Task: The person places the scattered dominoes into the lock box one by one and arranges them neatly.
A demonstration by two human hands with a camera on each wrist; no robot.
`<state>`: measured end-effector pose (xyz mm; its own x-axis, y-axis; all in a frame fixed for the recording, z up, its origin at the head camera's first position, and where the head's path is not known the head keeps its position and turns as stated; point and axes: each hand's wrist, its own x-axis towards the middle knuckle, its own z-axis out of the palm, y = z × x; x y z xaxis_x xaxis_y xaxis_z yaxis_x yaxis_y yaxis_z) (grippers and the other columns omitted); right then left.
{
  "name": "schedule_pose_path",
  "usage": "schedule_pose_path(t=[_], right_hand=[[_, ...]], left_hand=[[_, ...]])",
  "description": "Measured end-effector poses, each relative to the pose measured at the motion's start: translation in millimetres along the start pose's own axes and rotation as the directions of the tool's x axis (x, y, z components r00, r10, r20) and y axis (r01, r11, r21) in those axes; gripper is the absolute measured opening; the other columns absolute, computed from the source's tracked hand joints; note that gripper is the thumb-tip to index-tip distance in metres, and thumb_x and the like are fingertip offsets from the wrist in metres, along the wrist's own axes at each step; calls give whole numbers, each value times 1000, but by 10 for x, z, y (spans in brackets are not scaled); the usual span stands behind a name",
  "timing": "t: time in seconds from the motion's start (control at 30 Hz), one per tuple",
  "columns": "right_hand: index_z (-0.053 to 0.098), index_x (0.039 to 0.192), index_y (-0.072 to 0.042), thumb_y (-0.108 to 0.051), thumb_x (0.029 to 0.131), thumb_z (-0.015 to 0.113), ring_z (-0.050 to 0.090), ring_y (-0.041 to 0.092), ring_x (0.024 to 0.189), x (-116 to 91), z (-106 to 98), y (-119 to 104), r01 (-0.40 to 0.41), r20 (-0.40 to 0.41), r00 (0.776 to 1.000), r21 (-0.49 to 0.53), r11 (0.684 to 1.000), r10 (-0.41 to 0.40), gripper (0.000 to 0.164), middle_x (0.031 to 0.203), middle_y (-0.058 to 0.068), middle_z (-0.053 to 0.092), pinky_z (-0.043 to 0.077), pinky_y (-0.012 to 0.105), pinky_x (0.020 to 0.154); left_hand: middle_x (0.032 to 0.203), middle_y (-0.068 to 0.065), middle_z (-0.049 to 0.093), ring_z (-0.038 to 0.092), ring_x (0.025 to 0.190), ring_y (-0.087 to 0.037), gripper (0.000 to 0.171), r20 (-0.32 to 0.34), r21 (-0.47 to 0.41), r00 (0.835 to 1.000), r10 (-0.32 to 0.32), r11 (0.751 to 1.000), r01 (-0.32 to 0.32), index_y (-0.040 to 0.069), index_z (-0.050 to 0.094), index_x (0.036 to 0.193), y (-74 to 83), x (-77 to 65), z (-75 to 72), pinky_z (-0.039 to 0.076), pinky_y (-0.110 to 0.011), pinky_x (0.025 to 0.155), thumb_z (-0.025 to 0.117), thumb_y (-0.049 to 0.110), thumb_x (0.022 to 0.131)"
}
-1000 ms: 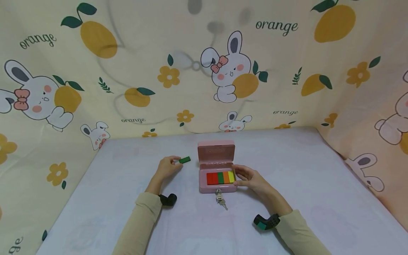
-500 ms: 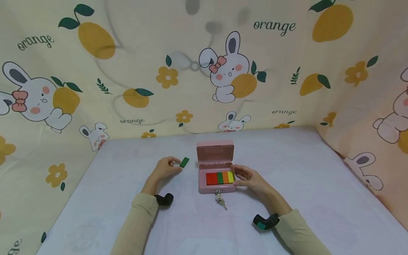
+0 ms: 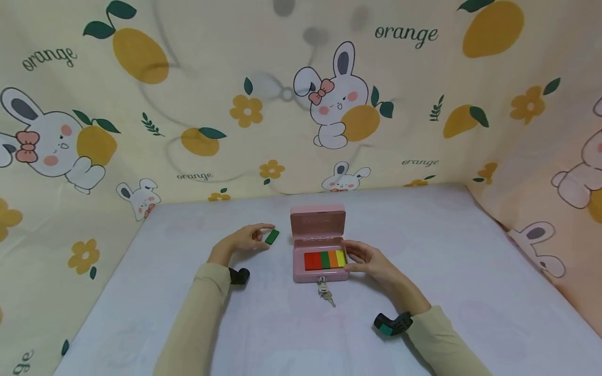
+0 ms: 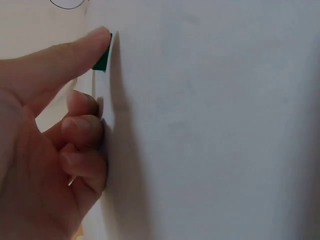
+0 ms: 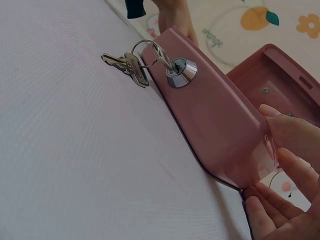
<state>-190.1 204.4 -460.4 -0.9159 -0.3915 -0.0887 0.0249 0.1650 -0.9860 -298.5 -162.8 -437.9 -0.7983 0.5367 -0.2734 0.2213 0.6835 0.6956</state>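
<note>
My left hand (image 3: 242,237) pinches a small green block (image 3: 271,236) between thumb and index finger, just above the table left of the box. In the left wrist view the thumb covers much of that green block (image 4: 101,61), and the other fingers are curled beneath. An open pink cash box (image 3: 298,277) stands at the middle of the table. My right hand (image 3: 373,261) grips its right end, thumb at the front corner, fingers along the side. Red blocks (image 3: 312,261), a green block (image 3: 325,260), an orange block (image 3: 333,259) and a yellow block (image 3: 340,258) lie side by side inside.
Keys (image 3: 326,297) on a ring hang from the lock (image 5: 182,73) at the box's front. The hinged lid (image 3: 317,224) stands raised at the back. A printed cloth (image 3: 273,47) covers the wall behind the white table (image 3: 400,219).
The green block in my left hand has turned from lying nearly level to a steeper slant, and the index finger now reaches its far end. My right hand and the box stay put.
</note>
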Motion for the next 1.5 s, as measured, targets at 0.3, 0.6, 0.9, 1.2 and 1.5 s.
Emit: schedule_pose_path(t=[0.3, 0.6, 0.9, 1.2, 1.5], right_hand=[[32, 146, 5, -13, 86, 71, 25, 44, 145, -2, 1, -14, 10, 6, 1000, 0, 1000, -10, 74, 155, 27, 28, 29, 39, 114], [32, 147, 0, -18, 87, 71, 26, 44, 145, -8, 6, 3, -22, 11, 1000, -2, 1000, 22, 74, 155, 26, 28, 33, 34, 112], [32, 147, 2, -15, 87, 70, 26, 45, 145, -11, -7, 2, 8, 20, 1000, -6, 1000, -8, 72, 154, 27, 28, 34, 35, 112], [35, 147, -3, -11, 89, 67, 28, 42, 146, -15, 26, -1, -25, -9, 1000, -17, 1000, 25, 67, 155, 23, 31, 31, 40, 112], [34, 147, -2, -14, 87, 69, 28, 42, 146, -10, 24, 1, -25, -7, 1000, -13, 1000, 25, 70, 155, 24, 31, 31, 41, 113]], left_hand=[[74, 3, 40, 39, 74, -13, 51, -50, 58, 999, -21, 998, 23, 11, 51, 137, 2, 27, 30, 32, -29, 74, 67, 18, 89], [73, 4, 44, 41, 71, -11, 51, -151, 12, 989, 0, 1000, 2, 8, 56, 131, -31, -26, 105, 36, -26, 72, 73, 20, 85], [77, 2, 49, 44, 71, -13, 52, -203, -22, 979, 27, 999, -32, 8, 58, 128, 44, -99, 155, 39, -27, 70, 77, 23, 82], [76, 1, 50, 45, 70, -13, 52, -249, -40, 967, 54, 997, -66, 8, 61, 123, 88, -146, 217, 40, -26, 69, 80, 24, 78], [81, -4, 50, 44, 74, -14, 51, -260, -37, 963, 66, 996, -78, 9, 61, 122, 200, -215, 259, 38, -27, 68, 81, 25, 77]])
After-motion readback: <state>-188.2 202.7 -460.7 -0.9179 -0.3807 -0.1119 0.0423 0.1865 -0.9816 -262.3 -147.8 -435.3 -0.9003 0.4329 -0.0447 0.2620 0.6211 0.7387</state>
